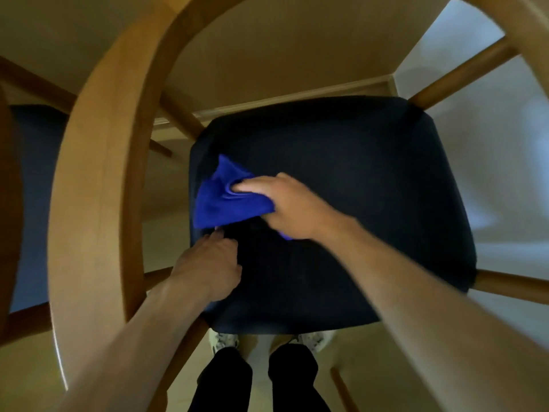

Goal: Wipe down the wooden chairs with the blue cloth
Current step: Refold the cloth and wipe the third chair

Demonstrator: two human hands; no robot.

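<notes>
Both hands are down on the dark seat [356, 203] of a wooden chair [98, 162], seen from straight above. Right hand [285, 206] lies flat on the blue cloth [225, 200], fingers stretched out toward the left and pressing the cloth onto the seat; whether the thumb curls under the fabric cannot be told. That cloth is bunched into a loose triangle on the left half of the cushion, close to its left edge, with a small blue corner showing below the heel of the right hand. Left hand [208, 269] sits just below the cloth at the seat's left front edge, its fingers bent and resting on the upholstery, with the fingertips close to the cloth's lower corner; it is not plain whether it pinches anything, as the frame is blurred.

Curved light-wood rails of the chair arc round the seat on the left and across the top, and 2 round wooden struts [463, 75] meet the cushion's right side. No containers show.

Under the chair is a pale beige floor [267, 55] with a skirting line behind the seat. At the bottom edge the person's dark trouser legs [225, 382] and light patterned shoes [318, 340] stand just in front of the seat.
</notes>
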